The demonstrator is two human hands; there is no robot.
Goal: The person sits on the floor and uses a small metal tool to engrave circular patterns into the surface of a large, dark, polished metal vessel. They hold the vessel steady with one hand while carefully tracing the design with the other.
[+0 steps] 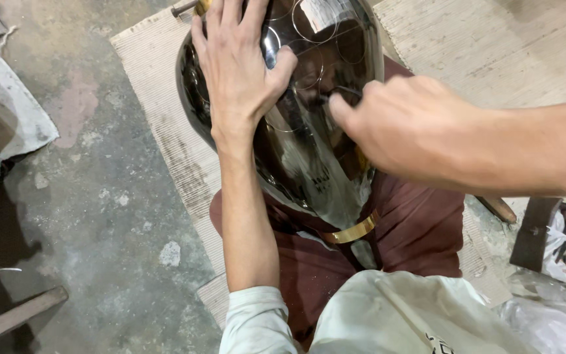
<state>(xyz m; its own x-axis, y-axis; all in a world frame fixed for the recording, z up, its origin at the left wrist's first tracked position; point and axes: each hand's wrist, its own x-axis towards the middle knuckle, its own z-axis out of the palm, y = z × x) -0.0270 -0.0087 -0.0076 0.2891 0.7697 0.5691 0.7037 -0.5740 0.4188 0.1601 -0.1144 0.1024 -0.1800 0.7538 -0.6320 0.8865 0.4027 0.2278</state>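
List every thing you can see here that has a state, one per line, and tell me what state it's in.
Shiny dark metal vessel: lying tilted on the maroon cushion, circles drawn on its surface.
Left hand: spread flat on the vessel.
Right hand: closed on a thin dark tool, tip on the vessel.
Woven mat: flat on the floor.

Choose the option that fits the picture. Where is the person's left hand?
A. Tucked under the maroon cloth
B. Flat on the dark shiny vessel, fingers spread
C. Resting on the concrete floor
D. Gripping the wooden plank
B: the left hand lies spread on the dark shiny vessel, while the right hand holds a thin dark tool against it.
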